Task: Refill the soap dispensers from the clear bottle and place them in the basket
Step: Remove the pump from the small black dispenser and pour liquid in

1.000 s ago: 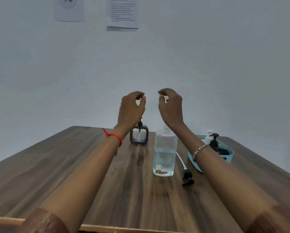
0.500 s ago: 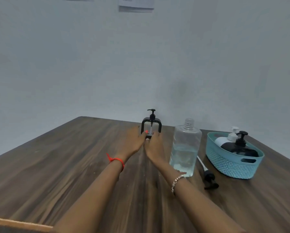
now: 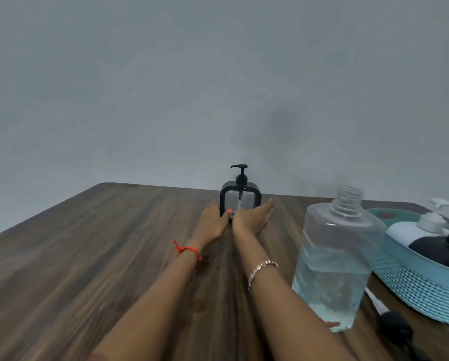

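A square clear soap dispenser (image 3: 240,201) with a black frame and black pump stands upright at the table's far edge. My left hand (image 3: 213,221) lies against its left side, thumb at the front of the base. My right hand (image 3: 254,217) reaches along its right side with the fingers stretched out; neither hand is closed around it. The clear bottle (image 3: 335,256), uncapped and partly filled with bluish liquid, stands to the right of my right forearm. Further right, the teal basket (image 3: 413,287) holds a white dispenser (image 3: 413,230) and a black dispenser (image 3: 439,252).
A loose black pump head (image 3: 395,330) with its white tube lies on the wooden table (image 3: 88,256) between the bottle and the basket. A plain grey wall rises directly behind the table's far edge.
My hands dropped from mid-air to the square dispenser, and they now sit on either side of its base. The view has moved closer and tilted down; the bottle looms larger.
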